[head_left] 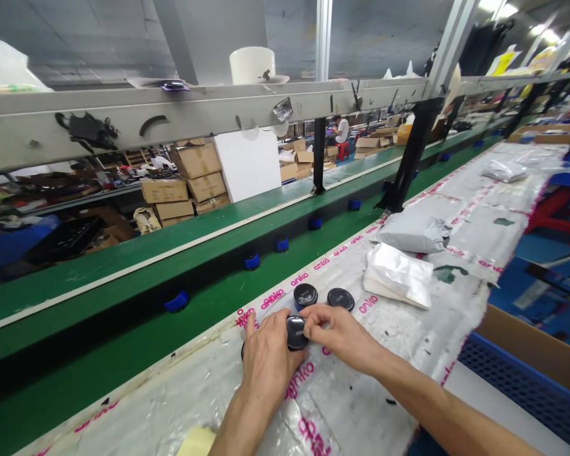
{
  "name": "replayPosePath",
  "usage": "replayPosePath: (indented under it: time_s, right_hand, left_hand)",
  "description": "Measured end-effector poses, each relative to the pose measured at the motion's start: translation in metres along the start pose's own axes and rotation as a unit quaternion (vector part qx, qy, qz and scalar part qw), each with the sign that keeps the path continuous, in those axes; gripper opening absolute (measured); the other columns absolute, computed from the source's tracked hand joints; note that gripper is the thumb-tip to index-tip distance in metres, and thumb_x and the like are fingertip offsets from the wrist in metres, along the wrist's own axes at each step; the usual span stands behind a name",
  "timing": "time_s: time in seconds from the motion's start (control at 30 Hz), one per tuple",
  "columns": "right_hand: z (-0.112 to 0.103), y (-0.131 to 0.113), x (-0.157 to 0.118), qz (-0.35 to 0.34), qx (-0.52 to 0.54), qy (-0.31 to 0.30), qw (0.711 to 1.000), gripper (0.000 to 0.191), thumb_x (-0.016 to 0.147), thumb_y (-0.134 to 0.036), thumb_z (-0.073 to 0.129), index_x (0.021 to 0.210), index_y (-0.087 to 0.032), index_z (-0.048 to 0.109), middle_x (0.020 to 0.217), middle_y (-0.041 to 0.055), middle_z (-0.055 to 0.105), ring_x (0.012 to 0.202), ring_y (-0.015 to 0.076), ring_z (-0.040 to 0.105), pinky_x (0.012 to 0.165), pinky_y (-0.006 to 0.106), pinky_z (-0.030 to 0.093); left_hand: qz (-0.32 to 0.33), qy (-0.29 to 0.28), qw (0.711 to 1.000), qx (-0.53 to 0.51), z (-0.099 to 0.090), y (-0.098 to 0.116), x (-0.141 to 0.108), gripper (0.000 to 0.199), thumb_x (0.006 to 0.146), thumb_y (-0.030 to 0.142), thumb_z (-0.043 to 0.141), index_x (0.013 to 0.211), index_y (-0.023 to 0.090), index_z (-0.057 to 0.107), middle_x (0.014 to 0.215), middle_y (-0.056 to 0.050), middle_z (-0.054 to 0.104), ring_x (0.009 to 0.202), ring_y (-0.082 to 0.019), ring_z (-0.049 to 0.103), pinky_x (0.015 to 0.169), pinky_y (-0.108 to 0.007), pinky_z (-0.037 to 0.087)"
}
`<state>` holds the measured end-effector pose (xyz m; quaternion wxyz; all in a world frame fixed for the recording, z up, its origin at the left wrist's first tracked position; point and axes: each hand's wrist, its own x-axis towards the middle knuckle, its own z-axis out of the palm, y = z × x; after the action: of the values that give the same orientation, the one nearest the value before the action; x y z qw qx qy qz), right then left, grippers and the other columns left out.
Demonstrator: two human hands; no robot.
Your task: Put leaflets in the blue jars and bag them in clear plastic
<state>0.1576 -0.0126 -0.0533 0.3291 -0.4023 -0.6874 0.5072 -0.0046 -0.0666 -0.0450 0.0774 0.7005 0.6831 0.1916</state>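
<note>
Between my two hands is a black round cap (pixel 296 330), its glossy flat face tilted up toward me. My left hand (pixel 268 348) curls around its left side and lower edge, with the thumb below. At the cap's right edge, the thumb and forefinger of my right hand (pixel 335 329) are pinched together; whether something thin is between them I cannot make out. Just beyond the hands sit a second black round cap (pixel 305 294) with a bluish side and a third black cap (pixel 341 299). Part of another dark piece shows behind my left hand, mostly hidden.
A plastic-covered bench (pixel 342 392) with pink print runs away to the right. On it lie a white plastic packet (pixel 399 275) and a grey bag (pixel 411 232). Along the left is a green conveyor (pixel 204 329) with several blue pieces. A blue crate (pixel 527 386) stands lower right.
</note>
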Motion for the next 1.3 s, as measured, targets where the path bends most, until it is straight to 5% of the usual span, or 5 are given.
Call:
replayPosePath:
  time_s: [0.2,0.53,0.77,1.3]
  right_hand:
    - [0.001,-0.002,0.001,-0.018,-0.025,-0.011,0.999,0.016,0.076,-0.017,0.055,0.066,-0.018,0.067,0.106,0.0078,0.072,0.110,0.0259,0.064,0.091,0.034,0.045]
    - [0.006,0.001,-0.001,-0.024,-0.028,0.005,0.999,0.013,0.073,-0.018,0.055,0.063,-0.019,0.064,0.096,0.0053,0.072,0.103,0.0237,0.065,0.085,0.030,0.045]
    - [0.007,0.002,-0.001,-0.016,-0.035,0.005,0.999,0.012,0.072,-0.017,0.056,0.066,-0.019,0.066,0.103,0.0068,0.071,0.107,0.0244,0.065,0.086,0.030,0.045]
    - [0.003,-0.002,0.002,-0.022,-0.074,-0.002,0.997,0.014,0.070,-0.011,0.057,0.063,-0.019,0.067,0.092,0.0038,0.071,0.102,0.0225,0.066,0.078,0.025,0.045]
  left_hand:
    - [0.025,0.031,0.999,0.025,0.006,0.000,-0.004,0.055,0.070,0.016,0.077,0.120,0.017,0.055,0.104,-0.008,0.074,0.102,-0.026,0.070,0.119,-0.056,0.024]
    - [0.075,0.115,0.990,0.042,0.019,-0.008,-0.008,0.052,0.071,0.018,0.081,0.114,0.020,0.053,0.099,-0.003,0.072,0.096,-0.023,0.070,0.117,-0.057,0.029]
    - [0.085,0.138,0.984,0.078,0.027,-0.012,-0.009,0.077,0.069,0.020,0.085,0.133,0.013,0.043,0.108,-0.011,0.074,0.101,-0.024,0.071,0.113,-0.054,0.037]
    - [0.091,0.132,0.983,0.093,0.025,-0.009,-0.008,0.076,0.073,0.022,0.083,0.137,0.012,0.042,0.108,-0.011,0.074,0.102,-0.025,0.071,0.112,-0.054,0.040]
